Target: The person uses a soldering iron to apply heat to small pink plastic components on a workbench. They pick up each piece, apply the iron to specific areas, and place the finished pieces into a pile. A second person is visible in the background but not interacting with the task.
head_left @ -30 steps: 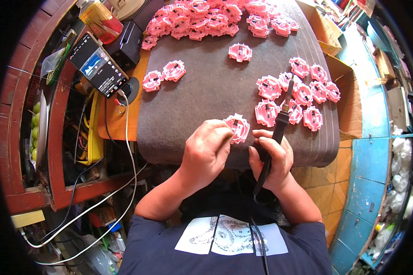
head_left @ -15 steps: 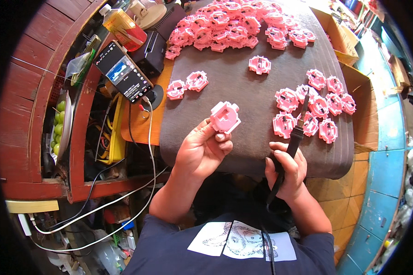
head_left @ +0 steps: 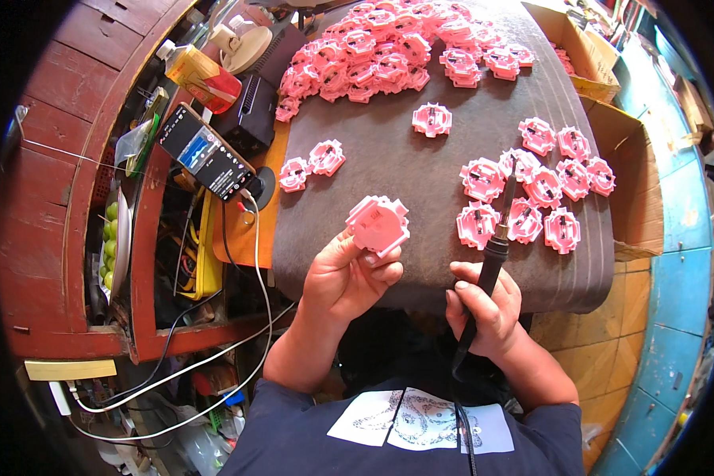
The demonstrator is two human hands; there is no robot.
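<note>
Pinched between the thumb and fingers of my left hand (head_left: 347, 274) is a pink plastic housing (head_left: 379, 227), raised over the near part of the table. Its flat, closed face shows, with small dark marks on it. My right hand (head_left: 488, 311) wraps round a soldering iron (head_left: 493, 258) with a black handle and cord. The iron's shaft points up and away, passing in front of a group of pink housings (head_left: 543, 188) with dark parts inside. One single pink housing (head_left: 431, 120) lies farther back, and a pair of pink housings (head_left: 326, 158) lies to the left.
A large heap of pink housings (head_left: 359, 47) covers the far table (head_left: 373, 170). At left are a phone (head_left: 206, 151) on a stand, a bottle (head_left: 202, 77), a black box (head_left: 248, 113) and white cables (head_left: 268, 317). Cardboard boxes (head_left: 628, 174) stand along the right edge.
The housing in my left hand has turned over from its hollow side to its flat face. My right hand with the soldering iron has shifted slightly left and nearer. The view has shifted a little.
</note>
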